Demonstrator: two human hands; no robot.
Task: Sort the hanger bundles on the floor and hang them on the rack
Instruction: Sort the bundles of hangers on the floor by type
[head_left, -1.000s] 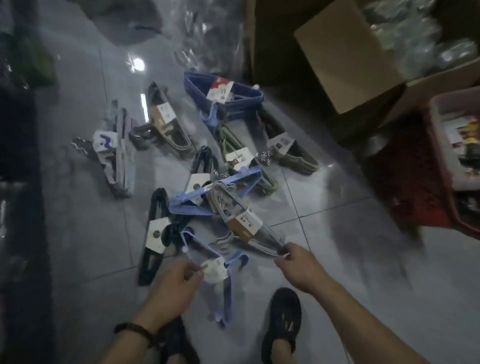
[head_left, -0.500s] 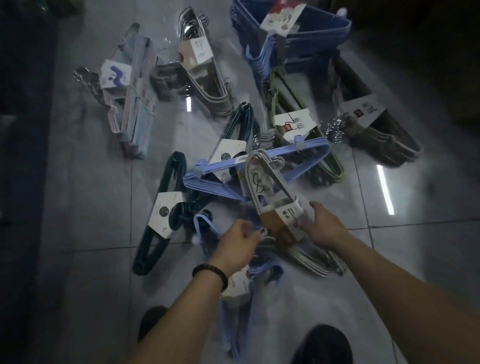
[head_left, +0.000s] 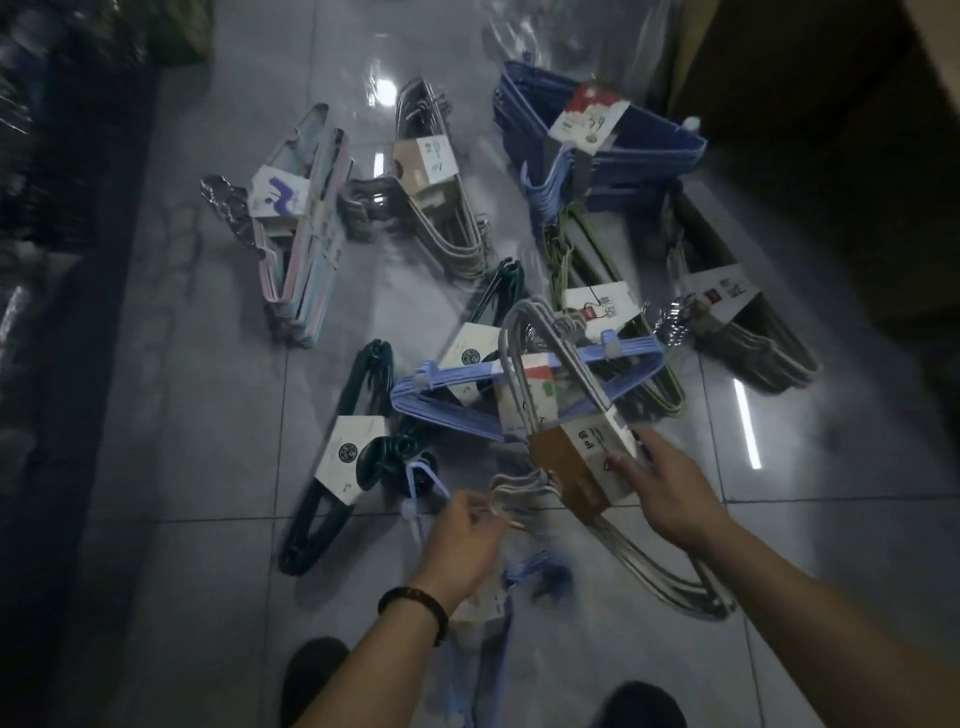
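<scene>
The left hand (head_left: 462, 540) has its fingers curled around the cluster of hooks of the grey hanger bundle (head_left: 558, 467), near the bottom middle of the view. The right hand (head_left: 670, 493) holds the same bundle at its brown and white card label (head_left: 602, 447), with the thumb on the face of the label and the other fingers along its right edge. The bundle is tilted: one rounded end points away from the person and passes over a light blue bundle (head_left: 452, 384), and the other end is low, beside the right forearm (this part is quite blurred). The other bundles lie on the grey tiled floor (head_left: 182, 415). A dark green bundle (head_left: 311, 519) lies at the left of the hands, and a second dark green bundle (head_left: 493, 296) lies partly under the light blue one. Farther from the person, from left to right, there are a pastel bundle (head_left: 296, 234), a beige bundle (head_left: 441, 218) and a dark blue bundle (head_left: 623, 150). Nearer, on the right side, are an olive green bundle (head_left: 597, 306) and a brown bundle (head_left: 769, 343). Another light blue bundle (head_left: 493, 639) lies below the left wrist, which wears a dark bead bracelet (head_left: 415, 605). A cardboard box (head_left: 805, 104) stands at the top right, and the tip of a dark shoe (head_left: 311, 675) shows at the bottom edge.
</scene>
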